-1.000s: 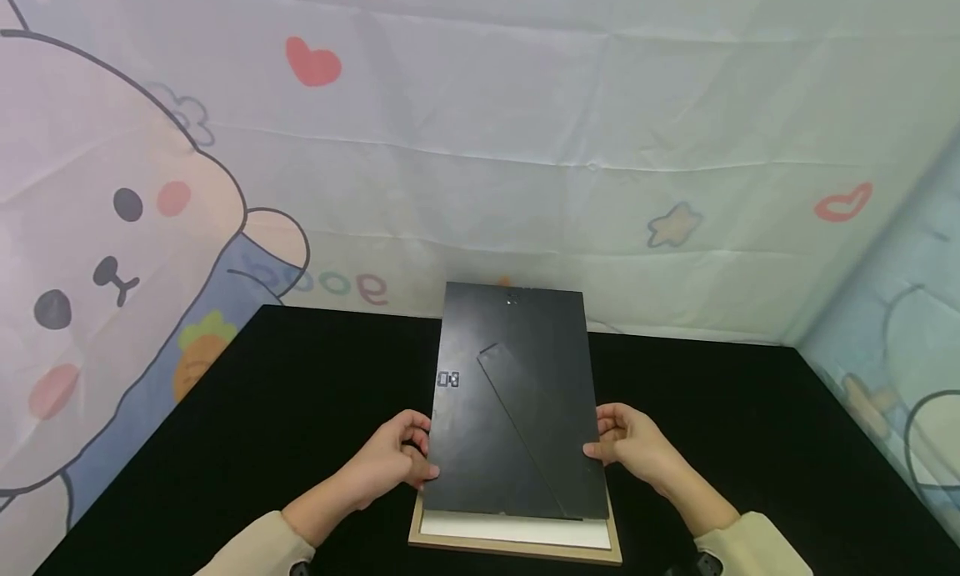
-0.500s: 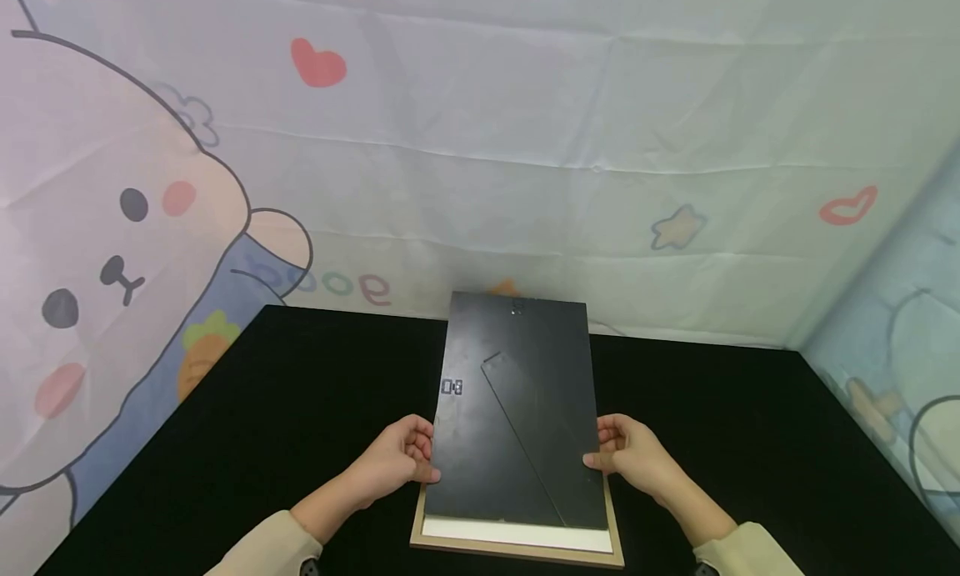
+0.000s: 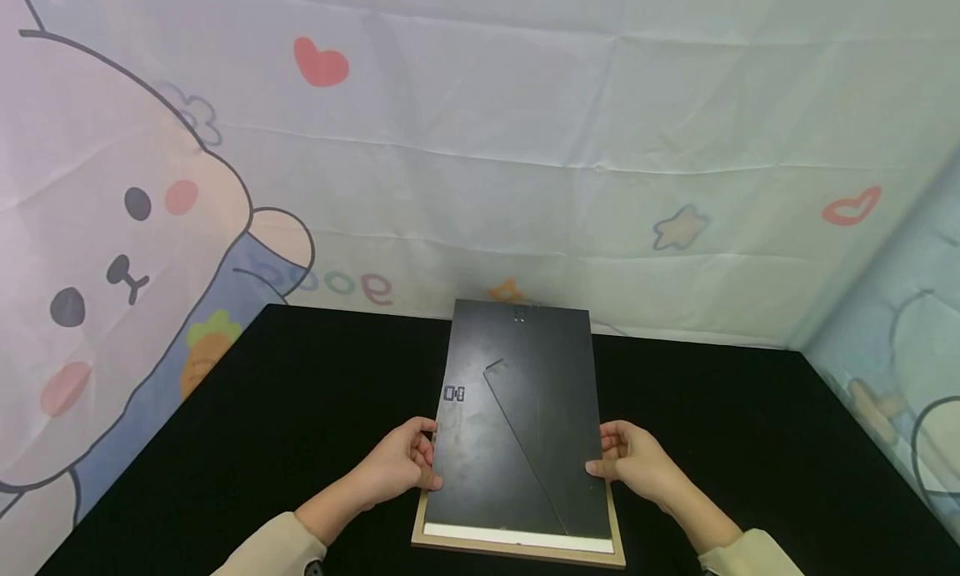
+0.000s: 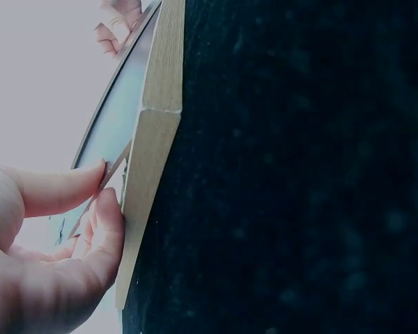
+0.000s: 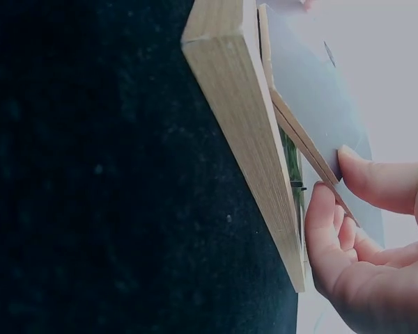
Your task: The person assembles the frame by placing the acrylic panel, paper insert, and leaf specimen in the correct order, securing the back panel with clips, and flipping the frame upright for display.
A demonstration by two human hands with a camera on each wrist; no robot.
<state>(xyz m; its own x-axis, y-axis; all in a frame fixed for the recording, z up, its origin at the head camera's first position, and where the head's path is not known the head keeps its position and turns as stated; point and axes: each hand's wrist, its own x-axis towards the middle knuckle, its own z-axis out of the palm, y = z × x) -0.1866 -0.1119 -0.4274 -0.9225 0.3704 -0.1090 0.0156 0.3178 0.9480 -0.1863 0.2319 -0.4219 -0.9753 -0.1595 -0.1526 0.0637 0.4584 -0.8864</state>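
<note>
A black picture frame backing board point(image 3: 525, 426), with a fold-out stand flap and small metal hangers, slants over a wooden picture frame point(image 3: 517, 554). Its near end lies low inside the frame, while the far end is raised. My left hand point(image 3: 401, 463) pinches the board's left edge between thumb and fingers. On the opposite edge, my right hand point(image 3: 637, 459) pinches it likewise. A white strip point(image 3: 517, 538) shows between the board and the frame's near side. In the right wrist view, a dark metal tab point(image 5: 298, 185) sticks out from the frame's inner side. The board hides most of the frame.
The frame lies on a black-covered table point(image 3: 337, 376). Behind the table hangs a pale cloth backdrop point(image 3: 480, 142) printed with a cartoon animal, hearts and stars. Another printed cloth point(image 3: 907, 309) closes off the right side.
Both hands have brought the backing board nearer and lower. Its near end covers more of the white strip, and its far edge appears lower. The view has shifted slightly.
</note>
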